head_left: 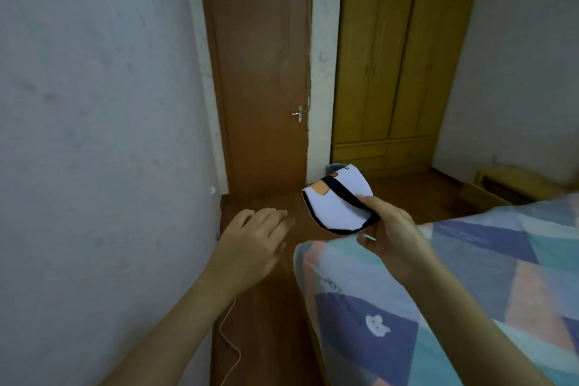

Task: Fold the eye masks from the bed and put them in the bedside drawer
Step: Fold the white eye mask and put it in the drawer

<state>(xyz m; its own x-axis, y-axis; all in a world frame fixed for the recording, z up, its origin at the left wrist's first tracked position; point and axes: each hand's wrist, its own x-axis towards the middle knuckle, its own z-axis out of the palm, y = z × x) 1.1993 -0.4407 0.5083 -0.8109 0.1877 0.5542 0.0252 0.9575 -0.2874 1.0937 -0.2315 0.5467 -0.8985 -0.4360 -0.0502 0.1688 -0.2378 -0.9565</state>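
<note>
My right hand (390, 235) pinches a folded white eye mask (336, 200) with black edging and an orange patch, held in the air above the corner of the bed (470, 276). My left hand (253, 241) hovers palm down to the left of the mask, fingers spread, holding nothing and apart from the mask. The bed carries a patchwork cover in blue, pink and teal with small white cat prints. No bedside drawer shows in this view.
A narrow strip of wooden floor (266, 338) runs between the bed and the left wall (94, 135). A shut brown door (260, 81) stands ahead, a yellow wardrobe (404, 69) beside it. A thin cable (230, 351) lies on the floor. Low wooden furniture (513, 182) sits far right.
</note>
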